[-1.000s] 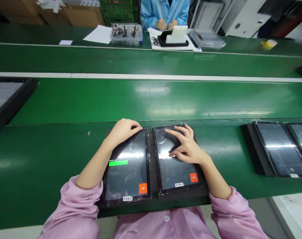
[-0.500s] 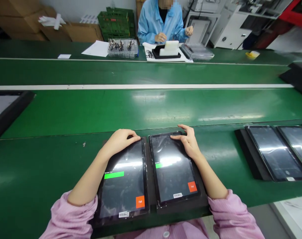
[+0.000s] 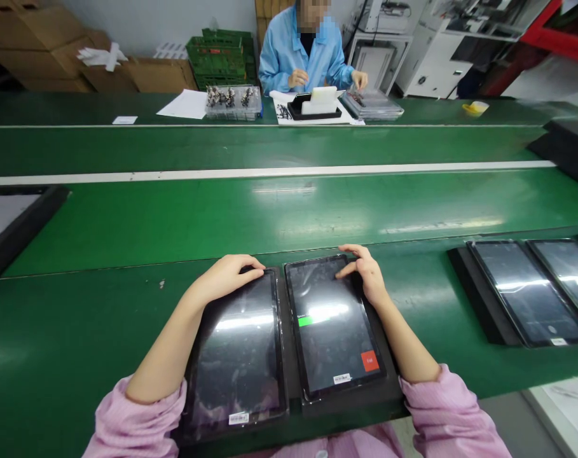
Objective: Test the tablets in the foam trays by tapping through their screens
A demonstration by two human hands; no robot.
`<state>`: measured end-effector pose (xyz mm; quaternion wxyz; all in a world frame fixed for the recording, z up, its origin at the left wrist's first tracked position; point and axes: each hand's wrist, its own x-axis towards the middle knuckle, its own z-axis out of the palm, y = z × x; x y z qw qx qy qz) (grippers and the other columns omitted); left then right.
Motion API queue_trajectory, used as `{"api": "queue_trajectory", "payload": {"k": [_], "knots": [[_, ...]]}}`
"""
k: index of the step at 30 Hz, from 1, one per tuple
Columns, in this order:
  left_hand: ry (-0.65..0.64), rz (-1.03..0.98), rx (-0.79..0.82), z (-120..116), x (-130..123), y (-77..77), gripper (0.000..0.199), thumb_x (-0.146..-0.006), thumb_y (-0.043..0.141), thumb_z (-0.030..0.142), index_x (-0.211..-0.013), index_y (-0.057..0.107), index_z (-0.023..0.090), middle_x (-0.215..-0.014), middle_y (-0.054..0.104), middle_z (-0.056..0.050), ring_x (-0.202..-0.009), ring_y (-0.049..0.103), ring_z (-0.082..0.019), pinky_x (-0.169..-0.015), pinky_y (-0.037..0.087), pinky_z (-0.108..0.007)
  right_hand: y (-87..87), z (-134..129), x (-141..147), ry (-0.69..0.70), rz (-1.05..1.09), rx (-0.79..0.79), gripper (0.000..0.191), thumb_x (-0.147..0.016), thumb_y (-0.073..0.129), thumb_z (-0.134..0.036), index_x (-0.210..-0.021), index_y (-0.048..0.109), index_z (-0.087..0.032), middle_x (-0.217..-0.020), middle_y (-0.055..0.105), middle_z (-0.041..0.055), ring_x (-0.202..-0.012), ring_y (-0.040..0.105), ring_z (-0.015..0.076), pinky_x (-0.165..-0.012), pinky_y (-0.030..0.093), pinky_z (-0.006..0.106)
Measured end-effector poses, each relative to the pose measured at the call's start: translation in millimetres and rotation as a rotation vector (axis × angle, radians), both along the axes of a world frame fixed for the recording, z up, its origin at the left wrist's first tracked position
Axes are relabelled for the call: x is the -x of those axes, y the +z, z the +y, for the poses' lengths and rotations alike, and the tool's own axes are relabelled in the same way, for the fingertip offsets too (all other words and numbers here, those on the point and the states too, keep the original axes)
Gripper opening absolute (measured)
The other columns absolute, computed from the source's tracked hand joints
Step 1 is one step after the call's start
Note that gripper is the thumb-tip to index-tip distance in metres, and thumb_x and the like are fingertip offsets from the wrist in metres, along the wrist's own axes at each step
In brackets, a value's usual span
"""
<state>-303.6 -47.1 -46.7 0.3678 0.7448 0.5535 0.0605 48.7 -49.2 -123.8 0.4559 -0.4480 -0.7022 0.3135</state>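
Observation:
Two tablets lie side by side on dark pads before me. The left tablet [image 3: 238,362] has a dark screen and a white label at its lower edge. My left hand [image 3: 226,277] rests at its top edge, fingers together near the top right corner; whether they pinch anything is hidden. The right tablet [image 3: 331,343] shows a green bar and a red square. My right hand [image 3: 365,273] is over its top right corner, thumb and forefinger apart, holding nothing.
Two more tablets [image 3: 527,292] lie at the right on a black pad. A black-framed tray [image 3: 26,216] is at the left. Across the green belt [image 3: 174,216], a person in blue [image 3: 302,57] sits by a clear parts box [image 3: 234,105] and plastic trays [image 3: 374,105].
The left tablet's green bar and red square have vanished, leaving its screen dark. My right thumb has moved slightly right and down. The person's hand across has lowered to the plastic trays.

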Motion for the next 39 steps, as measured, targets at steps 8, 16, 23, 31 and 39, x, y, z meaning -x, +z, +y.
{"api": "queue_trajectory", "payload": {"k": [8,16,23,31,39], "knots": [[-0.032,0.015,-0.029,1,4,-3.8,0.046,-0.083,0.059,0.061,-0.107,0.073,0.024,-0.115,0.075,-0.005,-0.105,0.068,-0.028,-0.089,0.053,-0.035,-5.3,3,0,-0.128,-0.012,0.003,0.058,-0.103,0.039,-0.058,-0.084,0.085,-0.027,-0.120,0.063,0.0090,-0.115,0.059,0.0278,-0.105,0.047,0.044],[-0.085,0.024,-0.241,-2,-13,-3.3,0.059,-0.104,0.022,0.050,-0.121,0.070,0.021,-0.118,0.069,-0.009,-0.111,0.063,-0.025,-0.095,0.049,-0.036,-0.1,3,4,-0.152,-0.064,-0.049,0.056,-0.102,0.039,-0.055,-0.087,0.084,-0.025,-0.124,0.061,0.0112,-0.119,0.058,0.0285,-0.104,0.048,0.045],[-0.238,0.131,-0.319,-3,-17,-9.8,0.058,-0.105,0.018,0.043,-0.119,0.071,0.024,-0.115,0.070,-0.006,-0.100,0.065,-0.022,-0.090,0.047,-0.038,17.1,45,8,-0.061,-0.182,0.379,0.079,-0.099,0.025,-0.074,-0.093,0.079,-0.017,-0.091,0.071,0.0124,-0.091,0.065,0.0278,-0.094,0.051,0.042],[-0.279,0.197,-0.467,5,-29,-11.4,0.046,-0.101,0.018,0.046,-0.080,0.051,0.022,-0.080,0.066,-0.002,-0.072,0.062,-0.020,-0.110,0.038,-0.054,33.6,65,11,0.127,-0.361,0.601,0.063,-0.093,0.045,-0.072,-0.073,0.069,-0.018,-0.079,0.069,0.0074,-0.081,0.063,0.0243,-0.082,0.047,0.034],[-0.183,0.176,-0.331,8,-24,-1.0,0.055,-0.099,0.016,0.052,-0.086,0.061,0.023,-0.087,0.073,-0.004,-0.085,0.069,-0.024,-0.114,0.040,-0.054,43.2,61,16,0.180,-0.405,0.620,0.052,-0.088,0.055,-0.063,-0.064,0.056,-0.018,-0.061,0.050,-0.0014,-0.066,0.049,0.0153,-0.065,0.035,0.028]]}}
